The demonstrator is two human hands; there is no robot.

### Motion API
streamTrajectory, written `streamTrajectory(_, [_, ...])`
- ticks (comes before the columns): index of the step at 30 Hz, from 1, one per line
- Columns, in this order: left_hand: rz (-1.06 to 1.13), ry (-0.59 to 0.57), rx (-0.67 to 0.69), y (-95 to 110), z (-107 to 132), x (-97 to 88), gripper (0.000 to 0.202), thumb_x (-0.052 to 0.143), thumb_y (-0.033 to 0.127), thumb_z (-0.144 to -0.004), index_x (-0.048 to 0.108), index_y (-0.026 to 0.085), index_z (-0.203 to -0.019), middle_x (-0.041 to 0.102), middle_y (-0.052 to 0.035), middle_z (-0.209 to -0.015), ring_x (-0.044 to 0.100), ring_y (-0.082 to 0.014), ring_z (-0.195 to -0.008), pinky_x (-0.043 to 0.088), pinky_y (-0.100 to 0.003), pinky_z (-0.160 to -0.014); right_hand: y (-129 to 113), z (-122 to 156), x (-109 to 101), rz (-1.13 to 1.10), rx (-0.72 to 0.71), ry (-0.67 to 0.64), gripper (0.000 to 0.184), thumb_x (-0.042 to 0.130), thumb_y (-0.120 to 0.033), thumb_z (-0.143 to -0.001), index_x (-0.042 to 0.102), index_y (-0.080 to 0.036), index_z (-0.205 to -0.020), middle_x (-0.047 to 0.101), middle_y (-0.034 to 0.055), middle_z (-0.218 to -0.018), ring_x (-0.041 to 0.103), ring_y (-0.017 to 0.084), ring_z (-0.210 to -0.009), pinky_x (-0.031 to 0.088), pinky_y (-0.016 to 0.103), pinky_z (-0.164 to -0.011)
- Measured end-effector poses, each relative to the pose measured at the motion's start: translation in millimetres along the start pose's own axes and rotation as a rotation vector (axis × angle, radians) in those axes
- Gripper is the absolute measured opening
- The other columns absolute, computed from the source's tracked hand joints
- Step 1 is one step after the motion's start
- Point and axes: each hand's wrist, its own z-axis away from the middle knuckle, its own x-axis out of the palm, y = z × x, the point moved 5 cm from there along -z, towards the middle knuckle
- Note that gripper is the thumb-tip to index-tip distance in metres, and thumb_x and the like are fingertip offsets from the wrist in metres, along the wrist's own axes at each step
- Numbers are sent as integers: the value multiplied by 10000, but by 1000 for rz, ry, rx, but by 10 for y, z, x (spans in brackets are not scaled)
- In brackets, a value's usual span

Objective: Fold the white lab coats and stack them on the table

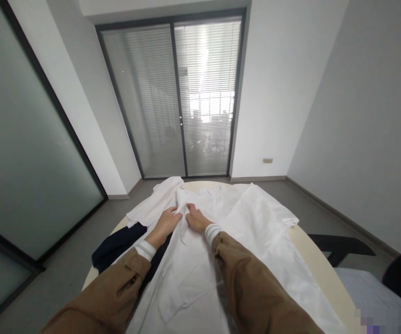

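A white shirt point(252, 222) lies spread over the round table, its short sleeve reaching toward the right edge. My left hand point(167, 221) is closed, with thumb and fingers pinching the shirt's fabric near its upper middle. Just right of it, my right hand point(196, 219) also grips the white cloth, its fingers bent and closed. Folds run from between the two hands down toward me. Dark navy cloth point(120, 243) shows at the left, partly beneath the white fabric and behind my left forearm.
The pale round table point(312, 248) shows its rim at the right. A chair with a black armrest point(343, 244) and a light seat point(367, 285) stands at the lower right. Beyond the table is a glass partition point(145, 102) with blinds; frosted glass point(29, 130) stands left.
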Motion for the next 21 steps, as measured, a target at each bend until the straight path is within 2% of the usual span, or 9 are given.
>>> streamTrajectory(3, [60,-151,90,122,63,281,440,595,125,-832,624,84,-1269,761,-110,-1030,710,-206,-859,516,-259,-763,19,-92,-148,-108,51,72,407,301,-307,-1013,489,-122,-1322,660,151,-1233,629,220,-1118,450,393,-1013])
streamTrajectory(6, [-42,-217,133,174,97,529,407,589,114,-840,629,99,-1244,752,-74,-874,679,-191,-722,495,-268,-689,35,-123,-352,-185,92,116,523,227,-487,-1031,608,-138,-1114,705,103,-1021,659,209,-944,514,337,-858])
streamTrajectory(8, [-120,-223,187,185,103,656,336,599,119,-841,653,107,-1173,732,-67,-838,666,-186,-714,477,-267,-682,52,-113,-454,-222,121,113,518,337,-563,-994,624,-146,-1102,712,84,-977,670,202,-885,526,304,-770])
streamTrajectory(10, [-179,-229,236,174,112,759,262,611,125,-838,665,111,-1094,712,-62,-816,662,-186,-725,462,-263,-688,75,-103,-520,-236,151,101,459,541,-530,-919,613,-147,-1162,726,72,-964,682,197,-853,526,284,-728])
streamTrajectory(12, [-228,-237,255,138,137,836,250,608,136,-847,650,110,-1092,693,-53,-796,657,-185,-724,448,-260,-683,103,-122,-565,-220,180,90,446,690,-403,-830,613,-137,-1179,739,74,-957,691,203,-853,524,283,-740])
streamTrajectory(15, [-332,-220,243,69,205,890,359,620,174,-858,593,109,-1210,684,-50,-818,654,-195,-765,433,-265,-695,148,-227,-630,-154,221,117,420,750,-269,-754,638,-107,-1124,736,129,-1039,686,251,-959,513,322,-827])
streamTrajectory(18, [-434,-203,258,11,286,926,380,625,217,-868,571,131,-1234,688,-59,-873,654,-207,-822,422,-273,-711,186,-381,-695,-83,252,193,472,770,-245,-718,631,-78,-1137,676,210,-1208,622,320,-1143,466,373,-947])
streamTrajectory(21, [-448,-194,286,-58,338,983,321,605,234,-877,574,165,-1189,682,-41,-848,652,-203,-812,408,-272,-693,233,-515,-729,-67,264,261,468,750,-269,-742,629,-82,-1153,648,225,-1262,569,338,-1228,430,384,-1002])
